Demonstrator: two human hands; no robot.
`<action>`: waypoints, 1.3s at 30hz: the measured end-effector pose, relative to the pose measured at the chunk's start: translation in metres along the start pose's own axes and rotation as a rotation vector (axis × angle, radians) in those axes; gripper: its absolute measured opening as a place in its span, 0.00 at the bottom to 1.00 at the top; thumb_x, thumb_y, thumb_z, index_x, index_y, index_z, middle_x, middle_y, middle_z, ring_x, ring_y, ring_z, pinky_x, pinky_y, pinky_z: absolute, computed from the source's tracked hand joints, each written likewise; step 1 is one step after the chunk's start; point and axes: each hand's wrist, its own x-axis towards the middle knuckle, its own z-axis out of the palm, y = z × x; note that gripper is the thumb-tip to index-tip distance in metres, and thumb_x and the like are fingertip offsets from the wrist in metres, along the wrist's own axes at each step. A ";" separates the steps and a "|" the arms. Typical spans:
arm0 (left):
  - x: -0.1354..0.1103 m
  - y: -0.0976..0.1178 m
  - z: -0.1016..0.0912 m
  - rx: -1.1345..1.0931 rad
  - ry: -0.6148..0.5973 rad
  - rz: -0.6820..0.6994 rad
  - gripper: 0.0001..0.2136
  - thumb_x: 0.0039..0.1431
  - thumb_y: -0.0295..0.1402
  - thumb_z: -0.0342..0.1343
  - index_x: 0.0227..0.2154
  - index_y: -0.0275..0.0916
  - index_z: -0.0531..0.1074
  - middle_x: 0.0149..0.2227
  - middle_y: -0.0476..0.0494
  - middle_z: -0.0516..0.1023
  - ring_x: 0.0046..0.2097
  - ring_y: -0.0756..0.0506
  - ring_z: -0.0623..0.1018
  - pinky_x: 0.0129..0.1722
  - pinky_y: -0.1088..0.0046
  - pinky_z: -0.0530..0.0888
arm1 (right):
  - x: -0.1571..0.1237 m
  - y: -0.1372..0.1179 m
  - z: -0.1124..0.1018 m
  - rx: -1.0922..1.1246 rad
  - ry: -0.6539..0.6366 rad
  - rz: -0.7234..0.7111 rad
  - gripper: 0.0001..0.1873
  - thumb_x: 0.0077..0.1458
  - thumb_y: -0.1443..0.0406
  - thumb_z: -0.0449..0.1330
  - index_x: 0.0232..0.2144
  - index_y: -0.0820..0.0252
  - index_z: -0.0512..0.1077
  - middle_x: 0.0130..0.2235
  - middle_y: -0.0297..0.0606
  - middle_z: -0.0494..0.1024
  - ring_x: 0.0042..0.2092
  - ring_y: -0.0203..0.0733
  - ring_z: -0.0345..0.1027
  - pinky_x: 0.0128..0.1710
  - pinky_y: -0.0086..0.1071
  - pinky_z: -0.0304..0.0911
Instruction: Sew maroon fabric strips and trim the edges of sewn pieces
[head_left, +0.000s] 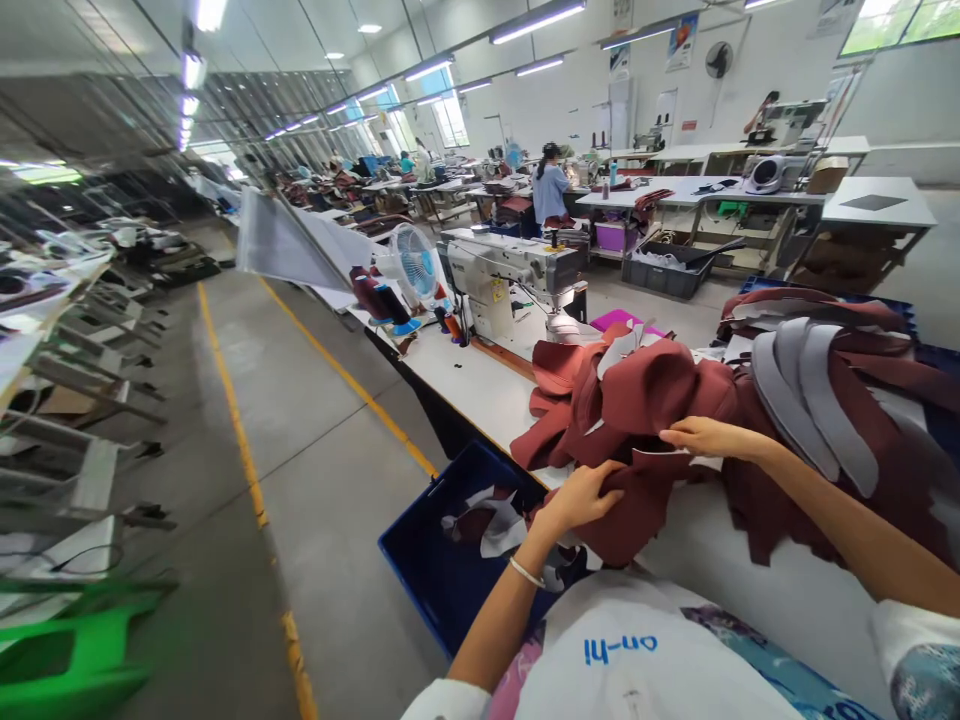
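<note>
A reddish-brown cut fabric piece [630, 515] hangs at the table's near edge, between my two hands. My left hand [585, 500] grips its left side, fingers curled over the top and thumb on the near face. With fingers and thumb together, my right hand [694, 437] pinches the upper right edge of the same piece. Just behind my hands lies a loose heap of similar reddish-brown pieces [649, 385], some showing a pale underside. The fingertips of my left hand are partly hidden by the material.
A sewing machine [495, 275] stands behind the heap, with thread cones [379, 300] and a small fan [416, 262] to its left. Below my left hand is a blue crate [427, 560] with scraps. Grey curved strips [817, 390] lie on the right pile. A person [551, 185] sits farther back.
</note>
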 end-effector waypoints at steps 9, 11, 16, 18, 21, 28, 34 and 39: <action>-0.024 0.026 -0.038 -0.368 0.150 -0.033 0.17 0.59 0.38 0.54 0.50 0.39 0.70 0.49 0.43 0.76 0.48 0.42 0.75 0.51 0.67 0.68 | -0.054 -0.053 0.072 -0.401 0.303 -0.194 0.23 0.64 0.46 0.43 0.35 0.56 0.67 0.28 0.36 0.76 0.30 0.43 0.71 0.27 0.30 0.54; -0.026 0.029 -0.042 -0.419 0.152 -0.022 0.17 0.59 0.37 0.55 0.50 0.39 0.70 0.51 0.43 0.76 0.50 0.42 0.75 0.53 0.67 0.68 | -0.046 -0.052 0.081 -0.495 0.349 -0.156 0.24 0.64 0.46 0.42 0.37 0.56 0.66 0.30 0.38 0.78 0.32 0.47 0.74 0.27 0.31 0.53; -0.028 0.029 -0.045 -0.561 0.165 -0.018 0.17 0.59 0.35 0.56 0.51 0.39 0.71 0.53 0.42 0.74 0.53 0.41 0.73 0.56 0.65 0.66 | -0.036 -0.050 0.078 -0.575 0.330 -0.151 0.24 0.64 0.45 0.40 0.37 0.55 0.65 0.30 0.37 0.78 0.34 0.50 0.76 0.27 0.31 0.52; -0.029 0.027 -0.045 -0.597 0.165 -0.018 0.18 0.59 0.34 0.57 0.52 0.39 0.71 0.54 0.42 0.74 0.55 0.41 0.73 0.57 0.64 0.66 | -0.035 -0.052 0.076 -0.585 0.316 -0.163 0.24 0.64 0.45 0.40 0.37 0.55 0.65 0.30 0.37 0.78 0.34 0.50 0.76 0.27 0.31 0.52; -0.028 0.026 -0.045 -0.611 0.165 -0.006 0.19 0.59 0.33 0.57 0.53 0.40 0.70 0.56 0.42 0.72 0.57 0.41 0.71 0.59 0.64 0.64 | -0.034 -0.051 0.077 -0.573 0.316 -0.186 0.24 0.64 0.45 0.41 0.37 0.55 0.65 0.30 0.37 0.79 0.34 0.49 0.76 0.27 0.30 0.52; -0.028 0.028 -0.046 -0.590 0.158 -0.018 0.18 0.59 0.33 0.57 0.52 0.40 0.70 0.54 0.43 0.74 0.55 0.42 0.72 0.56 0.67 0.66 | -0.032 -0.046 0.077 -0.467 0.300 -0.213 0.24 0.64 0.45 0.41 0.37 0.55 0.65 0.29 0.36 0.77 0.33 0.48 0.75 0.28 0.30 0.54; -0.027 0.030 -0.047 -0.566 0.148 -0.032 0.17 0.59 0.34 0.56 0.51 0.40 0.70 0.52 0.44 0.75 0.53 0.42 0.73 0.55 0.68 0.66 | -0.031 -0.041 0.078 -0.398 0.278 -0.230 0.23 0.64 0.45 0.43 0.37 0.55 0.66 0.29 0.36 0.77 0.33 0.46 0.74 0.29 0.30 0.55; -0.026 0.030 -0.046 -0.577 0.150 -0.012 0.17 0.59 0.34 0.56 0.51 0.41 0.70 0.52 0.45 0.74 0.53 0.42 0.73 0.55 0.67 0.66 | -0.031 -0.042 0.077 -0.374 0.285 -0.229 0.24 0.63 0.45 0.43 0.39 0.55 0.67 0.31 0.37 0.77 0.34 0.47 0.74 0.30 0.31 0.57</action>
